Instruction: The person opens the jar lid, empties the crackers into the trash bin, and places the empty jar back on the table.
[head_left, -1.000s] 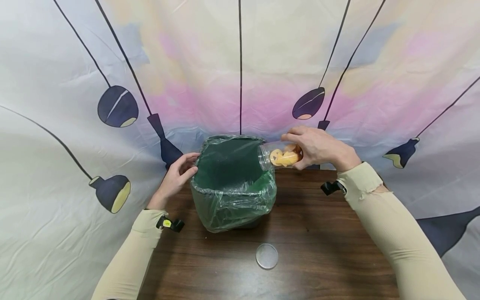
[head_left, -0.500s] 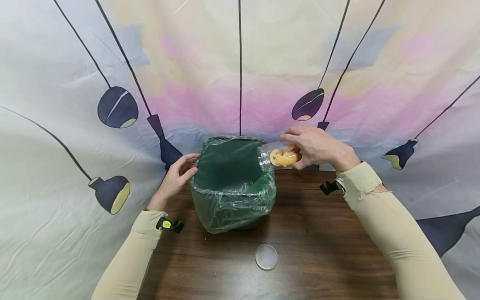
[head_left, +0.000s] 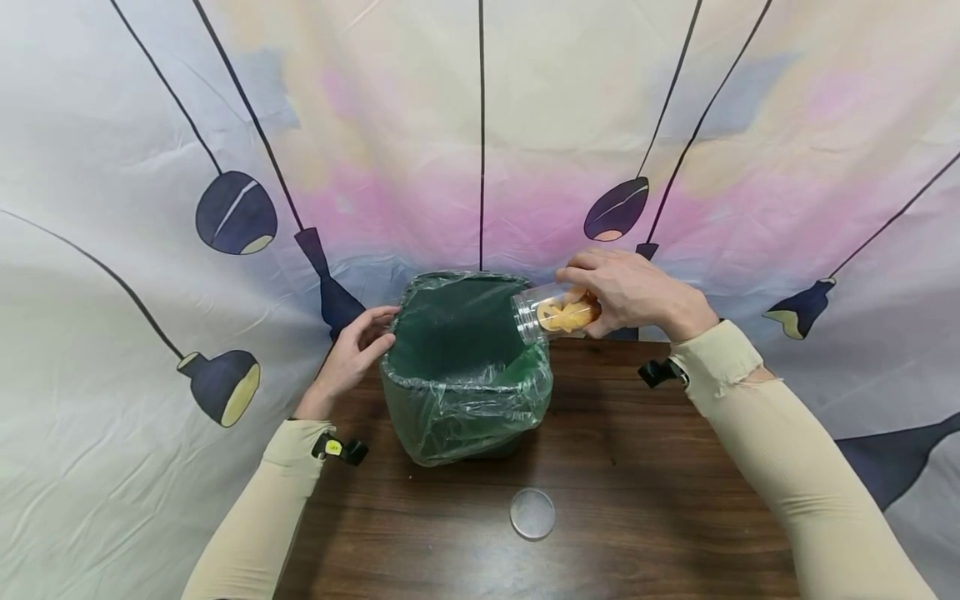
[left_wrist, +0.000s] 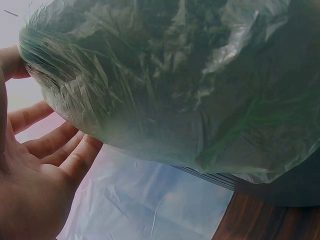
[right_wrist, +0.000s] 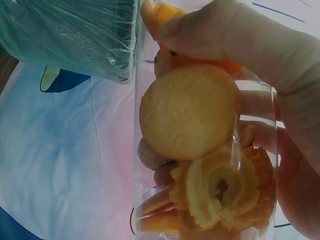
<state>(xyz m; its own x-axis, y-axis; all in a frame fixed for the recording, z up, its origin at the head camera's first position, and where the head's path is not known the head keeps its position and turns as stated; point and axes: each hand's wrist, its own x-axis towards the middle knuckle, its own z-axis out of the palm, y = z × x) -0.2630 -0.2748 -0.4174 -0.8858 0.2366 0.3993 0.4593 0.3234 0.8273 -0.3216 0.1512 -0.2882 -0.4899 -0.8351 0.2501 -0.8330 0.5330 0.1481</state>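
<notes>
i see the dark brown wooden table (head_left: 637,500) carrying a green plastic bin lined with a clear plastic bag (head_left: 465,375), standing near its far edge against the pale printed curtain backdrop (head_left: 480,125). my left hand (head_left: 352,354) rests on the bin's left side just under the rim, fingers relaxed and spread against the bag, gripping nothing. my right hand (head_left: 633,293) is curled round a clear plastic jar of yellow cookies (head_left: 551,310), tipped on its side with its open mouth over the bin's right rim. the right wrist view shows the cookies (right_wrist: 200,150) still inside the jar, 1 round and others ridged. a small clear round lid (head_left: 532,513) lies flat on the table, in front of the bin and apart from it.
</notes>
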